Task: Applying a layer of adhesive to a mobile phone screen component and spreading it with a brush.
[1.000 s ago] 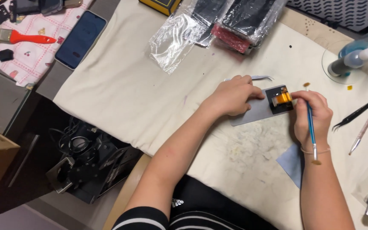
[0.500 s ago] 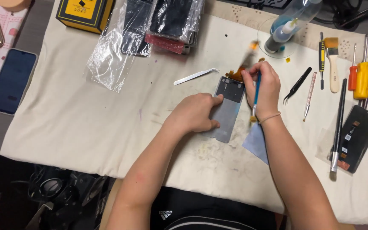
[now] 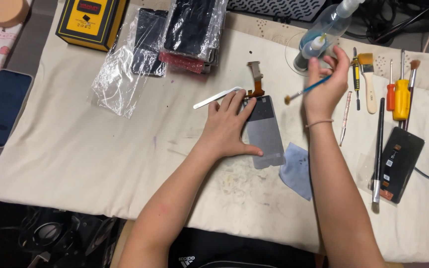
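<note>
A stained cream cloth (image 3: 100,149) covers the bench (image 3: 35,39), with dark floor and tangled gear below its near edge. At the far side a yellow box (image 3: 91,22) lies beside clear plastic bags (image 3: 175,34) holding dark flat parts, and a small clear bottle (image 3: 310,51) with a white nozzle stands in front of a bigger spray bottle (image 3: 338,15) (both hold clear liquid). The left hand (image 3: 230,126) lies open and flat, pressing the left edge of a grey phone screen panel (image 3: 265,131) that rests on the cloth mid-bench, its orange flex cable (image 3: 256,79) pointing away. White tweezers (image 3: 218,98) lie just left of it, a blue wipe (image 3: 296,168) to its lower right. The right hand (image 3: 326,84) is raised above the panel, closed on a thin blue brush (image 3: 308,91), fingertips touching the small bottle. Screwdrivers and brushes (image 3: 378,89) lie in a row at right, near a black phone (image 3: 398,164).
</note>
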